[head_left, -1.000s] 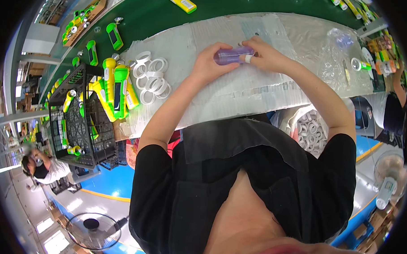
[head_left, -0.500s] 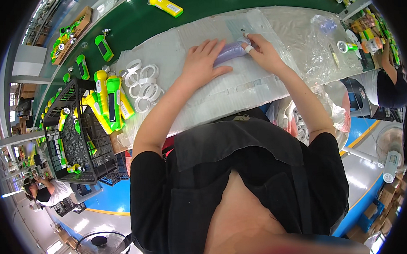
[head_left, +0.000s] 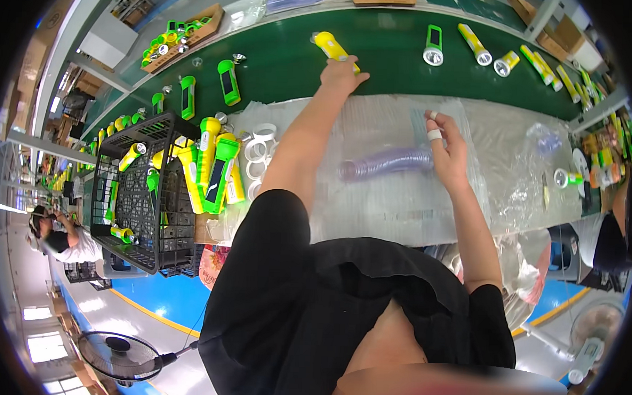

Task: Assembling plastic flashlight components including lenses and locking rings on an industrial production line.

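Observation:
My left hand (head_left: 340,71) reaches far out onto the green conveyor belt (head_left: 391,47) and closes on a yellow flashlight (head_left: 330,45) lying there. My right hand (head_left: 448,148), with white tape on two fingers, rests on the clear plastic sheet (head_left: 400,193) and holds the end of a stack of clear purple round parts (head_left: 387,163) lying on its side.
A black wire basket (head_left: 132,191) with green and yellow flashlights stands at my left, white rings (head_left: 260,148) beside it. More flashlights (head_left: 433,45) lie along the belt. Another person (head_left: 57,237) sits at far left, a fan (head_left: 119,354) below, and another worker's arm (head_left: 610,236) at right.
My left hand left the purple stack and stretched forward to the yellow flashlight on the belt. My right hand stays on the stack.

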